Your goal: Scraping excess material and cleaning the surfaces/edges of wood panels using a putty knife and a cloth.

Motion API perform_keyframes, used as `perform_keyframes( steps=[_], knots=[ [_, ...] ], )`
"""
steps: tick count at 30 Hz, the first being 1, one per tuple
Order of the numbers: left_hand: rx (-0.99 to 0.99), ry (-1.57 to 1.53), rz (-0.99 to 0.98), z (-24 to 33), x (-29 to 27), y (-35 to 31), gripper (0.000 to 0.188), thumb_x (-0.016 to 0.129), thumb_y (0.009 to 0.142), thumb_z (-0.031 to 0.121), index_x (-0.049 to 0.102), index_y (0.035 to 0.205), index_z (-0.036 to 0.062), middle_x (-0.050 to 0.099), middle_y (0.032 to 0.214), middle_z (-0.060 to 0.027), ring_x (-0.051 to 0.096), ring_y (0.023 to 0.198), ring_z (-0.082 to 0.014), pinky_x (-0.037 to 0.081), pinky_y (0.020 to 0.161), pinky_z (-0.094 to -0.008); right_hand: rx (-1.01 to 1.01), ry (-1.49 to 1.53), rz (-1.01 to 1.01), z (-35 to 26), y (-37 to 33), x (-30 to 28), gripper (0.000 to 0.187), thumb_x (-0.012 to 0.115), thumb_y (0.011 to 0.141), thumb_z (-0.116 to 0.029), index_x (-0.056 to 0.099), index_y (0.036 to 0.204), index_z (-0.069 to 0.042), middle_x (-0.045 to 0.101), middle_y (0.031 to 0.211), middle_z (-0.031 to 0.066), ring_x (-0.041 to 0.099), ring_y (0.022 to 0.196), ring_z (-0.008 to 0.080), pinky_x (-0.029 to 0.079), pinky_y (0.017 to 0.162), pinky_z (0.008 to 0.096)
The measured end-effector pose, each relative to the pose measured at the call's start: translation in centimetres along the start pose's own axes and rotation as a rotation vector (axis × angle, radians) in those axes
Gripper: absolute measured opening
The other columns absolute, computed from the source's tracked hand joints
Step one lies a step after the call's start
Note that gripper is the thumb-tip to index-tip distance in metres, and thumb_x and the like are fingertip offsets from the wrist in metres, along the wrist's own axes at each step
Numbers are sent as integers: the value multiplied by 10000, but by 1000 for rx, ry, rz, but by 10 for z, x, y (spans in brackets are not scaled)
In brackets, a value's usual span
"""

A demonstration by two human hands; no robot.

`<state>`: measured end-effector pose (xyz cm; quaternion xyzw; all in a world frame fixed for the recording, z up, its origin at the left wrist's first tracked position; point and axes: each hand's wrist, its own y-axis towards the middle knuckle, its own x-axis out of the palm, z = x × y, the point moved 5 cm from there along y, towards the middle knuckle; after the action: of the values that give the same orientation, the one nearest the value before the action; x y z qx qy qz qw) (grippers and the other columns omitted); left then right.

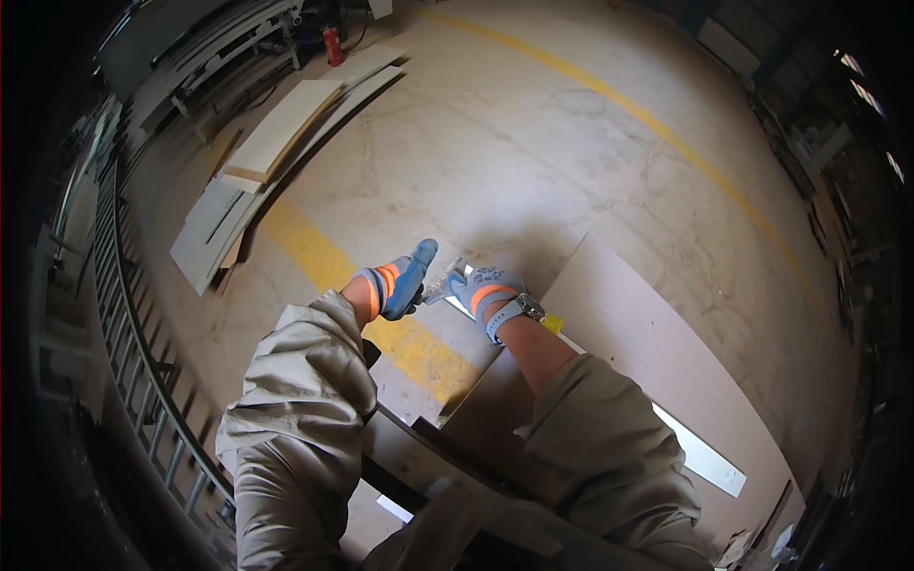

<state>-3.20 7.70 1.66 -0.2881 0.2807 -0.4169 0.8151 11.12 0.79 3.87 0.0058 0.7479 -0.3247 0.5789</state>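
My left hand (pixel 409 281), in a blue-grey glove with an orange cuff band, is turned edge-on with its fingers stretched out away from me. Just to its right, my right hand (pixel 487 287), in a matching glove and with a watch (pixel 526 306) at the wrist, is closed, palm down. What its fingers hold is hidden. A small greyish piece (pixel 439 286) shows between the two hands, too unclear to name. Below the right hand's fingers, a narrow white strip (pixel 459 305) shows. Beyond the right forearm, a white strip (pixel 700 455) lies on a large pale board (pixel 657 333).
A yellow item (pixel 552 324) shows beside my right wrist. Flat boards (pixel 286 133) are stacked on the floor at the far left, near a red cylinder (pixel 332 46). A ladder-like metal frame (pixel 143 352) runs along the left side. Yellow lines (pixel 314 252) mark the concrete floor.
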Motion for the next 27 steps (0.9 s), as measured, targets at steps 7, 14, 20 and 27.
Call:
perform_keyframes(
  steps=[7, 14, 20, 27],
  knots=[
    [161, 605, 237, 36, 7, -42, 686, 484, 821, 496, 438, 1268, -23, 447, 1305, -215, 403, 1236, -320, 316, 1015, -345, 19, 466, 120, 106, -53, -18, 628, 272, 894, -550, 647, 836, -51, 642, 748, 131, 637, 694, 276, 484, 713, 381],
    [784, 1455, 52, 101, 215, -56, 549, 620, 766, 344, 433, 1212, 85, 470, 1228, -111, 415, 1176, -290, 321, 948, -442, 416, 694, 235, 264, -221, -23, 628, 391, 877, -573, 572, 708, 4, 514, 525, 71, 508, 386, 170, 433, 406, 298],
    [1028, 1539, 7, 91, 358, -60, 920, 638, 671, 532, 293, 1317, -24, 287, 1349, -274, 245, 1258, -492, 129, 1022, -622, 773, 1101, 597, 341, -411, -9, 557, 434, 884, -532, 564, 711, -19, 478, 536, 30, 457, 395, 126, 385, 352, 270],
    [1009, 1570, -189, 116, 365, -43, 1020, 777, 477, 547, 355, 1267, 58, 467, 1177, -174, 448, 1095, -340, 402, 883, -455, 1042, 1144, 909, 331, -587, 63, 551, 415, 903, -509, 569, 756, -1, 505, 568, 24, 470, 404, 119, 381, 368, 263]
  ],
)
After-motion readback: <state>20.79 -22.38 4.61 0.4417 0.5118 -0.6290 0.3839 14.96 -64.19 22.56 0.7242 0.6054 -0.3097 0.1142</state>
